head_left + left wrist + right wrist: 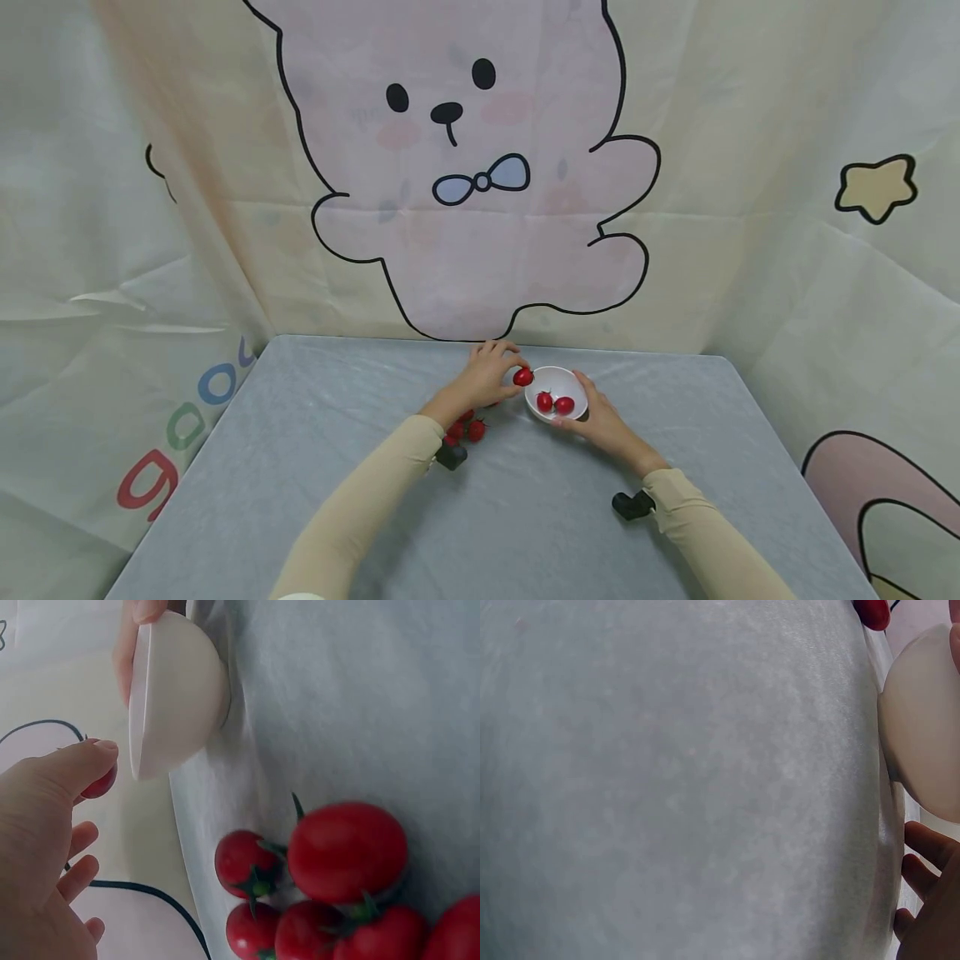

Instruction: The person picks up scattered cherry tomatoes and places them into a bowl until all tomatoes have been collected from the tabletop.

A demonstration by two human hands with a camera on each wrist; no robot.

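Head view, just below and right of centre: your left hand [487, 377] pinches a red tomato [522, 377] near the left rim of a white bowl [561, 381] — two tomatoes [564, 406] lie inside — while your right hand [606, 427] grips the bowl's right side. Lower left of it, loose tomatoes [476, 430] rest on grey cloth [540, 517].

A pale cloth [750, 167] hangs behind the grey table [555, 542], printed with a black-outlined bear [480, 267] wearing a blue bow tie [482, 181]. To the right show a yellow star [876, 188] and, lower down, a pink arch [840, 475]; to the left, coloured letters [172, 431] slant upward alongside the table's edge.
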